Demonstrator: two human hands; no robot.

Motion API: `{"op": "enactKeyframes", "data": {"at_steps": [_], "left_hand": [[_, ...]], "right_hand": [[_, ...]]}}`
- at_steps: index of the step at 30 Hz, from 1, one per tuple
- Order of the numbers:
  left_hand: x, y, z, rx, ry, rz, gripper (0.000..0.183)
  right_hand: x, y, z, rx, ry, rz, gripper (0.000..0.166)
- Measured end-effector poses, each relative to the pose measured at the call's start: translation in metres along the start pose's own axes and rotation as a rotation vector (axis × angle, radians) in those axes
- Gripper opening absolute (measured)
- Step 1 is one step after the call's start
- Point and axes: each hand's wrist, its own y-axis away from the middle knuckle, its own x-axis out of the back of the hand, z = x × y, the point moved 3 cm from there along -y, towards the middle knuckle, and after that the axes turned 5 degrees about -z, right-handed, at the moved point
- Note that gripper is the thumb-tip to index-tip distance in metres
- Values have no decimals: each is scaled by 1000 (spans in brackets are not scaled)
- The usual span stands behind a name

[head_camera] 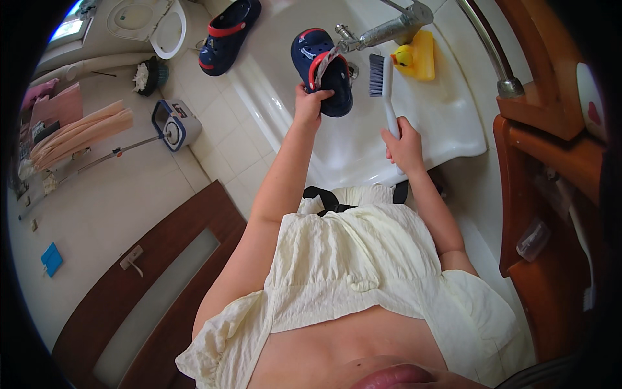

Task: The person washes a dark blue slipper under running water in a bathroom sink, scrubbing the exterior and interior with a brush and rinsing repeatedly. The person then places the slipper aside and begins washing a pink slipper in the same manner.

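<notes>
My left hand [311,104] grips the heel end of a navy foam clog [343,97] with a red strap, held over the white washbasin [350,146]. Water runs from the chrome faucet [388,33] onto the clog. In my right hand [406,146] is the pale handle of a scrub brush [387,80]; its grey bristles face left towards the clog and do not touch it. A second navy clog [226,41] with a red strap rests on the basin's left rim. Right of the brush head, a yellow duck-shaped holder [415,57] sits by the faucet.
A wooden shelf unit [505,194] with a metal rail [491,48] stands close on the right. To the left are a mop bucket [187,124], a toilet [170,34] and a brown door [204,214]. Light tiles cover the floor [231,146].
</notes>
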Motion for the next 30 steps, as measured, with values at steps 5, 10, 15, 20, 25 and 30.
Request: {"op": "enactKeyframes", "data": {"at_steps": [5,10,15,20,25,30], "left_hand": [[-7,2,3,5,-53,-44,69],[-5,-4,-5,4,-12,-102,72],[-3,0,-1,-73,-177,5,75],[10,1,5,-261,-239,71,76],[15,4,28,-417,-277,134,82],[20,7,52,-544,-460,267,82]], "right_hand": [[0,4,-1,145,46,56,16],[1,0,-28,519,328,207,17],[2,-12,-85,872,371,412,22],[4,-38,-154,1189,652,619,29],[1,-79,-175,995,468,301,28],[-8,-78,-175,986,649,361,26]]}}
